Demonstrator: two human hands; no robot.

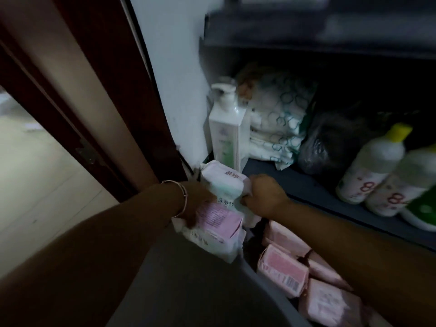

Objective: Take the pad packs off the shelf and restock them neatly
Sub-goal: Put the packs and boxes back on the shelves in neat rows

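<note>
- Pad packs: nearest you, several pink pad packs (283,271) lie loosely heaped low at the right, under your right forearm, some flat and some tilted. I cannot tell whether they sit on a lower shelf or in a container whose grey rim (259,277) curves past them. They are not lined up, so by my reading most of the tidying is still to do.
- Just beyond them, your two hands meet on a taller stack of white-and-pink packs (219,208) at the left front corner of the shelf.
- Your left hand (200,204), bangles at the wrist, is pressed against the stack's left side; its fingers are hidden behind the packs, so I cannot tell how it grips.
- Your right hand (262,197) is curled and clamped on the right edge of the top pack (224,182).
- That stack stands at the edge of the dark shelf board (306,185), close to the white wall. Whether you are lifting it out or setting it back I cannot judge; the view is blurred.
- Farther in, a white pump bottle (227,133) stands upright just behind the stack, with a patterned soft package (278,119) beside it, then a dark plastic bag (330,142).
- Farthest right, two white bottles (377,166) stand on the same shelf.
- Judged overall, the job looks somewhere in the middle: packs are out and loose, neat rows are not yet seen.
</note>
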